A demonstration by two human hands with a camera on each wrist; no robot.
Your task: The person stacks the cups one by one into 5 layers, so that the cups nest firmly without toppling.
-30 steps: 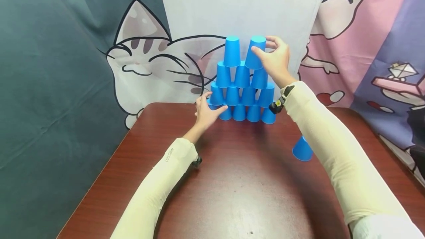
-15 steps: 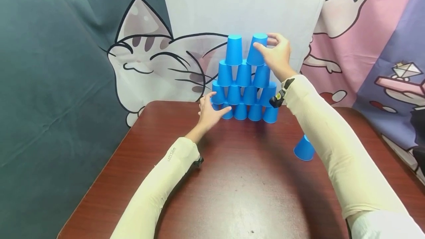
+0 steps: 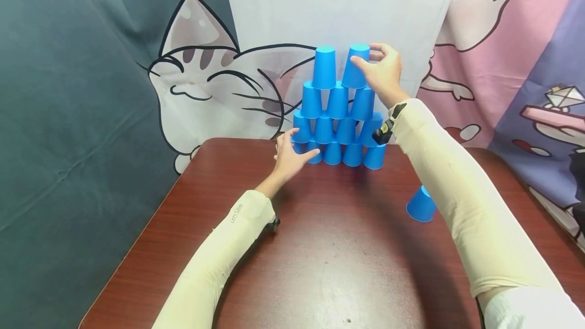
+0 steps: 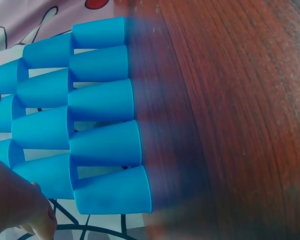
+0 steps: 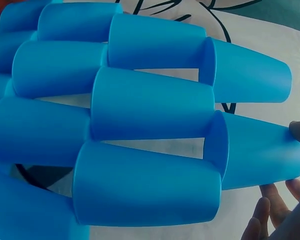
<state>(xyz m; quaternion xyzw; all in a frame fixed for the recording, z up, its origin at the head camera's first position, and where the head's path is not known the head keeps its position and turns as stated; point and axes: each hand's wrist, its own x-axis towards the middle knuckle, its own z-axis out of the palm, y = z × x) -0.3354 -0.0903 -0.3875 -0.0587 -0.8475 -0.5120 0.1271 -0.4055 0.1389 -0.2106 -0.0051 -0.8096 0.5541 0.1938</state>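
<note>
Upside-down blue cups [image 3: 338,101] stand as a tiered wall at the table's far side. On the top tier are a left cup [image 3: 325,69] and a right cup [image 3: 353,76], with a gap between them. My right hand [image 3: 385,72] pinches that right cup near its base, thumb in front; in the right wrist view its rim [image 5: 217,145] meets the cups below. My left hand [image 3: 289,159], thumb and fingers spread apart, is by the lower left end of the wall. Whether it touches a cup, I cannot tell. The left wrist view shows the bottom rows [image 4: 102,100] side by side.
A single blue cup [image 3: 420,206] stands upside down on the brown table [image 3: 320,248], partly behind my right sleeve [image 3: 450,182]. Close behind the wall of cups hangs a printed cloth backdrop [image 3: 269,9].
The cup in my right hand has shifted slightly up and back relative to its top-tier neighbour. The whole head view has drifted slightly. My left hand keeps its place by the wall.
</note>
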